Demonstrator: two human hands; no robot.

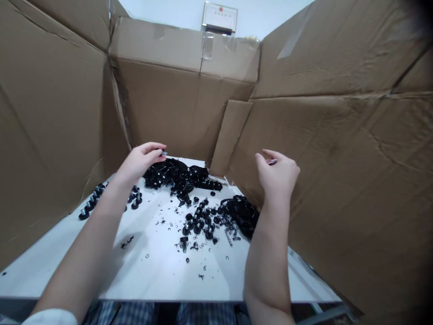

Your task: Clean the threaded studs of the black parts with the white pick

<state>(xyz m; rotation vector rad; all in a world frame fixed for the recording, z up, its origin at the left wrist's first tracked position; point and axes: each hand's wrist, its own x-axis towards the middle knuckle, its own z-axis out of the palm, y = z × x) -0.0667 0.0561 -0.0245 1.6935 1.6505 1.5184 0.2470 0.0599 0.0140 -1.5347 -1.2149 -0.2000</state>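
Note:
My left hand (pixel 137 163) is raised over the far left of the white table (pixel 152 275), its thumb and fingers pinching a small greyish piece (pixel 163 153) whose kind I cannot make out. Off to the right, near the cardboard wall, my right hand (pixel 278 175) is curled with a small dark, shiny object (pixel 272 161) showing between thumb and fingers. A heap of black plastic parts (pixel 172 174) lies just beyond and right of my left hand. Black knobs with metal studs (pixel 199 221) are grouped at mid-table, between my forearms.
Tall cardboard walls (pixel 176 104) stand on three sides. Another black pile (pixel 238 210) lies beside my right forearm. More studded knobs (pixel 89 205) line the left edge. Black trimmings and small rings (pixel 147 256) are scattered across the table. A framed certificate (pixel 219 17) hangs behind.

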